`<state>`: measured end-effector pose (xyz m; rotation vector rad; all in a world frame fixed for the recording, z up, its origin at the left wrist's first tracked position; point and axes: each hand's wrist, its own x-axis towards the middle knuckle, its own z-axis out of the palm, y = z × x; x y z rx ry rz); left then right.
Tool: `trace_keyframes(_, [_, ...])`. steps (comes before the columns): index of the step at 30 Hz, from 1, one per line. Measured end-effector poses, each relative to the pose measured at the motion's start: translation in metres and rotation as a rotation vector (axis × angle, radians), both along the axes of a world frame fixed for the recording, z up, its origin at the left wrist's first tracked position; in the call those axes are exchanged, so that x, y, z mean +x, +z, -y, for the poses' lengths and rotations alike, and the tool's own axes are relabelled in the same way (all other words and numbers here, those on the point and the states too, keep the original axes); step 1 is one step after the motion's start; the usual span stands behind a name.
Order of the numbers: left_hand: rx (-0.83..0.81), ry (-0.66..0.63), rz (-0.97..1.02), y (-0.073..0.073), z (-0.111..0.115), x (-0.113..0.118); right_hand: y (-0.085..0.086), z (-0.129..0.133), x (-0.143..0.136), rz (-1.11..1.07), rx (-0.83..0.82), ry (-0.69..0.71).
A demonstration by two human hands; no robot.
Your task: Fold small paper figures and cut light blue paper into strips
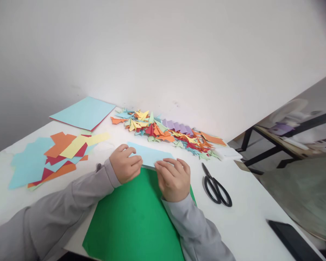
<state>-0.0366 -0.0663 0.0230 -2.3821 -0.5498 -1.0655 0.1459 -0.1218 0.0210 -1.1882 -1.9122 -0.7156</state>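
Fingers of your left hand (126, 164) are curled and pinched together on the near edge of the blue strip (149, 154), close to its left end. Your right hand (174, 177) has thumb and forefinger clamped on the same edge, towards the right end, with its other fingers bent above the paper. Between your two grips the near edge runs free, and the rest of the strip reaches away from your fingertips towards the table's back edge. You have it at the far end of the green sheet (130, 217); whether it touches the table (250, 217) cannot be told.

The green sheet lies below your wrists and runs towards you. To your left, loose scraps (55, 159) overlap in blue, orange, red and yellow. Past them, a stack of sheets (84, 113), blue on top, sits at the back left corner. Folded pieces (154, 130) in many colours crowd along the back edge, a purple row (176, 126) among them. Right of your right hand, scissors (216, 188) point away from you, and a black slab (290, 239) rests by the right edge.
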Motion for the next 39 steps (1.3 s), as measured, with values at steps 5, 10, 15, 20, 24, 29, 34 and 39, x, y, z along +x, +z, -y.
trace_keyframes(5, [0.079, 0.079, -0.049, 0.009, -0.014, -0.014, -0.003, -0.007, 0.013, -0.050, 0.031, -0.072])
trace_keyframes(10, [0.118, 0.157, -0.031, 0.013, -0.028, -0.030, -0.005, -0.013, 0.027, -0.043, 0.074, -0.112])
trace_keyframes(15, [0.117, 0.264, 0.073, 0.015, -0.036, -0.045, -0.004, -0.015, 0.035, -0.055, 0.112, -0.142])
trace_keyframes(20, [0.062, 0.060, 0.081, 0.012, -0.008, -0.016, -0.006, -0.007, 0.009, -0.025, -0.025, -0.003])
trace_keyframes(24, [-0.005, -0.051, -0.022, -0.003, 0.011, 0.013, -0.010, -0.002, -0.007, -0.023, -0.091, 0.132])
trace_keyframes(29, [-0.079, -0.040, -0.023, -0.019, 0.010, 0.019, -0.010, -0.002, -0.008, 0.037, -0.143, 0.214])
trace_keyframes(34, [-0.093, -0.081, -0.098, -0.016, 0.008, 0.013, -0.005, -0.002, -0.004, 0.155, -0.099, 0.207])
trace_keyframes(39, [-0.104, -0.035, -0.079, -0.007, 0.002, 0.004, -0.002, -0.005, 0.008, 0.110, -0.086, 0.118])
